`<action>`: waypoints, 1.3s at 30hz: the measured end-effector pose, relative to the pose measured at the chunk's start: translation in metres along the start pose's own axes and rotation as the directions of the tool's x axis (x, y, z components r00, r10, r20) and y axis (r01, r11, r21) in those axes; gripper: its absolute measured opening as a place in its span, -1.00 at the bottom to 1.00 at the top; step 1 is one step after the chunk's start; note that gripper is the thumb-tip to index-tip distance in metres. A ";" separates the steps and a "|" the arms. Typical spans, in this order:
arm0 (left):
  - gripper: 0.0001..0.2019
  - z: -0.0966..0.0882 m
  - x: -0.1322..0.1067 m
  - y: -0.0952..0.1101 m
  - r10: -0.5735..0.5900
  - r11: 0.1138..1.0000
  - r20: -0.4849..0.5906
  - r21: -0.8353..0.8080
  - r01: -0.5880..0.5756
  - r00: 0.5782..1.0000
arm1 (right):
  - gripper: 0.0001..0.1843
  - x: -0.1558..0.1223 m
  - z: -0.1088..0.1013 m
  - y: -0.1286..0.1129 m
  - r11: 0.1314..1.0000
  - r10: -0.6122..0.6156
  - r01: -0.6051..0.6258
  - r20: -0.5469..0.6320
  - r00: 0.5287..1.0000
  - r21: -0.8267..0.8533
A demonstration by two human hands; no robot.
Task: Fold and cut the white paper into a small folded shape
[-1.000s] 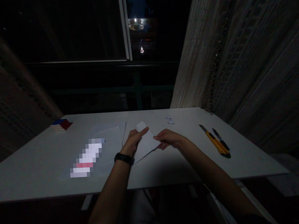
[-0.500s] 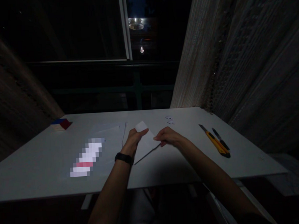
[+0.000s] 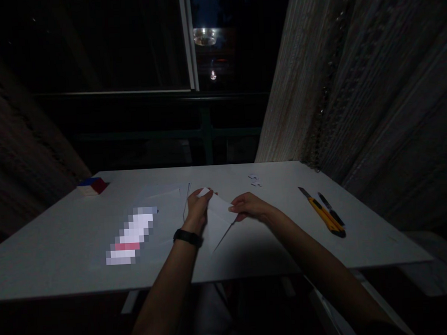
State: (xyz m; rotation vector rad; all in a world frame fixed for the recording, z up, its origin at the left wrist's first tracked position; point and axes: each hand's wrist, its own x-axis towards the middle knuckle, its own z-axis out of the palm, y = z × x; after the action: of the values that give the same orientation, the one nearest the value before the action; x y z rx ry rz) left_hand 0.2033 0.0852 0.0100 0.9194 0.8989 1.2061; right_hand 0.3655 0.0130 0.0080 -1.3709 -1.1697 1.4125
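Note:
A folded piece of white paper (image 3: 217, 219) with a pointed lower end is held just above the white table (image 3: 63, 246). My left hand (image 3: 196, 209), a black watch on its wrist, pinches the paper's upper left edge. My right hand (image 3: 248, 206) pinches its right edge. Both hands are closed on the paper, near the middle of the table.
More white sheets (image 3: 165, 194) lie behind my left hand. A yellow utility knife (image 3: 321, 212) and a dark pen (image 3: 331, 209) rest at the right. A coloured puzzle cube (image 3: 91, 186) sits at the far left corner. Small paper scraps (image 3: 254, 180) lie behind. A curtain (image 3: 354, 90) hangs to the right.
The paper has been folded narrower: its right edge swung leftward and the top flap dropped behind my left fingers. Both hands shifted slightly left.

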 end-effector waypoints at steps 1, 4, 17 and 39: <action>-0.65 0.001 -0.001 0.001 0.006 1.000 -0.015 0.001 -0.006 1.000 | -0.76 0.000 0.001 0.000 1.000 0.008 -0.008 0.006 1.000 -0.020; -0.62 0.003 -0.003 0.003 0.015 1.000 -0.054 -0.019 -0.016 0.998 | -0.79 -0.001 0.004 -0.001 0.998 0.025 -0.024 0.020 0.999 -0.049; -0.57 -0.002 -0.009 0.002 -0.108 0.975 0.315 0.220 0.038 0.943 | -0.79 0.000 0.003 -0.006 0.983 -0.099 0.136 -0.266 0.959 0.123; -0.64 -0.001 -0.008 0.006 0.130 0.875 0.294 0.416 -0.250 0.947 | -0.68 0.002 0.003 -0.002 0.997 -0.054 0.065 -0.224 0.973 0.040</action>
State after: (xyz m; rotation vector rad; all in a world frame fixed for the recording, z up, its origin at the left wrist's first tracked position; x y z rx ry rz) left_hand 0.1995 0.0785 0.0158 1.5363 0.9043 1.0250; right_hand 0.3619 0.0151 0.0092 -1.4096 -1.0159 1.2017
